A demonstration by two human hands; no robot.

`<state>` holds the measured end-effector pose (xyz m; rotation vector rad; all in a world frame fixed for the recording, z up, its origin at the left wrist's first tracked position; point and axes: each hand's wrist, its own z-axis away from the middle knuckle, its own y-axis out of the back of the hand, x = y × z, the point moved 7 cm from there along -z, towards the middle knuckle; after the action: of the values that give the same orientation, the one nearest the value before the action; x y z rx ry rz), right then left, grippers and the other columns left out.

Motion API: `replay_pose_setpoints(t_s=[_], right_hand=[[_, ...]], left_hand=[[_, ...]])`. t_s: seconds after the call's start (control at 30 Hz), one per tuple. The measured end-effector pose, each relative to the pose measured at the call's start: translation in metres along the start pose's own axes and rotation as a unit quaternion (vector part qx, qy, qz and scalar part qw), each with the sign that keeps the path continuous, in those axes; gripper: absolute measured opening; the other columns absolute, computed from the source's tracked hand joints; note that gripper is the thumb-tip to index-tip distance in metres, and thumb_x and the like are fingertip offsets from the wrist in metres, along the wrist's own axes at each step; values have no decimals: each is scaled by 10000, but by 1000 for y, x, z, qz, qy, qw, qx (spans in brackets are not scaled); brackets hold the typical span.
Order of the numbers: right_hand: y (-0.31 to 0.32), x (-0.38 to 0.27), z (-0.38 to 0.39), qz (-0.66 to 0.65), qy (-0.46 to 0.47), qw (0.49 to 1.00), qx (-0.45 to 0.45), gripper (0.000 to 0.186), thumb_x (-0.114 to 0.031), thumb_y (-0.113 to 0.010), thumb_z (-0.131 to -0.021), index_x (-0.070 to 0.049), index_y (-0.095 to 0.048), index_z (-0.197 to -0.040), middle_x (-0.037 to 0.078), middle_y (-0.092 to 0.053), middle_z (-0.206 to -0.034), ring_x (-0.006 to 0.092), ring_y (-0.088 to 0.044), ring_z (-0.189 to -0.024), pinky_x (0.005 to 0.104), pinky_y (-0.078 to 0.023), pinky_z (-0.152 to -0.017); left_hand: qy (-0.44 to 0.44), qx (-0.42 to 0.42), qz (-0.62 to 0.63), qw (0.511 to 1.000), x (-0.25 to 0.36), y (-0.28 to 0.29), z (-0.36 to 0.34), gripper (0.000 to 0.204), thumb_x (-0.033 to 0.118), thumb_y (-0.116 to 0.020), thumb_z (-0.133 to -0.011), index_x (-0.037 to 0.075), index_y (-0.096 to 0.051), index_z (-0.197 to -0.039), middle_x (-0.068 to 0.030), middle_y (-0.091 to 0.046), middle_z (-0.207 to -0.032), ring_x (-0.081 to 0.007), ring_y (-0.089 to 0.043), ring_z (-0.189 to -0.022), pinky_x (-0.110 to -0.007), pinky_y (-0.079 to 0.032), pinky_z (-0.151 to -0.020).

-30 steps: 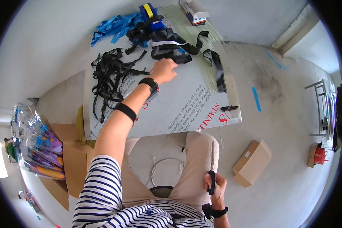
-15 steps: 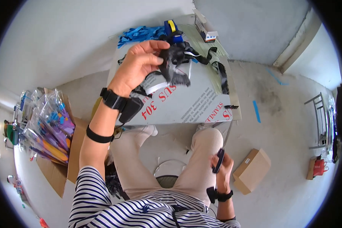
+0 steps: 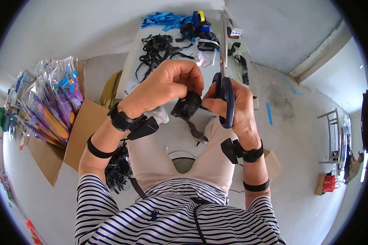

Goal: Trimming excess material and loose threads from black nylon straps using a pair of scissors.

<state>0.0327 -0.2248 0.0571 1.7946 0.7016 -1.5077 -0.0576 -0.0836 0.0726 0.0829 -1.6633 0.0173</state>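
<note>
Scissors (image 3: pixel 229 104) Up, Black Strip (image 3: pixel 187 105) Pinched!

And there you were, leaning in: your left hand (image 3: pixel 167 87) had the black strip pinched in its fingertips, bunched just past your lap, its tail dangling toward 5 o'clock. Your right hand (image 3: pixel 240 107) was wrapped around the dark scissor handles, blades pointing straight to 12! Those right fingertips came right up beside the strip; whether they touched it, you couldn't tell from this angle.

Beyond your knuckles, the tabletop (image 3: pixel 210 73) was busy: a tangle of black strips (image 3: pixel 159 45) at 11 o'clock, a heap of blue strips (image 3: pixel 163 19) behind it, near 12. Over at 9 o'clock, an open cardboard box (image 3: pixel 78 134) brimmed with clear-wrapped purple and orange packets (image 3: pixel 55 110). And at 4, a red bag (image 3: pixel 329 183)!
</note>
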Motion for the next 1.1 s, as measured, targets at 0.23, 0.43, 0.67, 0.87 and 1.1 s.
replay_pose_setpoints(t_s=[0.23,0.43,0.67,0.87,1.1], right_hand=[[-4,5,4,-74,-14,996,37,269,-118,-798,-755,8,-653,-943,24,-659,-844,82,-582,-743,230,-467,-668],[-21,17,16,-18,-44,998,-30,249,-106,-793,-738,4,-651,-910,-2,-625,-796,69,-552,-711,225,-439,-637],[-3,17,14,-185,-51,981,-2,206,-81,-719,-682,-1,-666,-864,24,-624,-791,116,-571,-747,231,-422,-702],[39,37,18,-217,-45,971,90,223,-139,-759,-722,-20,-668,-888,7,-624,-819,113,-579,-771,257,-423,-722],[60,50,39,-215,-70,968,112,242,-117,-749,-711,8,-670,-903,30,-628,-812,126,-582,-756,261,-426,-712]], left_hand=[[2,1,7,1000,-4,-3,17,241,-92,-484,-746,6,-609,-928,-34,-670,-912,-102,-654,-879,-239,-515,-806],[-15,22,-10,1000,-6,-4,12,261,-119,-481,-719,-21,-611,-923,-41,-655,-891,-112,-628,-860,-254,-510,-803],[70,-92,-17,993,-59,-24,25,312,-149,-514,-755,-34,-645,-1013,-50,-679,-934,-123,-650,-841,-259,-527,-787],[165,-135,-50,976,-89,-19,47,210,-88,-529,-771,-53,-657,-934,-37,-674,-826,-92,-629,-726,-261,-499,-699],[215,-102,-41,970,-86,21,70,110,38,-646,-827,-23,-675,-914,-19,-672,-780,-84,-603,-669,-231,-478,-653]])
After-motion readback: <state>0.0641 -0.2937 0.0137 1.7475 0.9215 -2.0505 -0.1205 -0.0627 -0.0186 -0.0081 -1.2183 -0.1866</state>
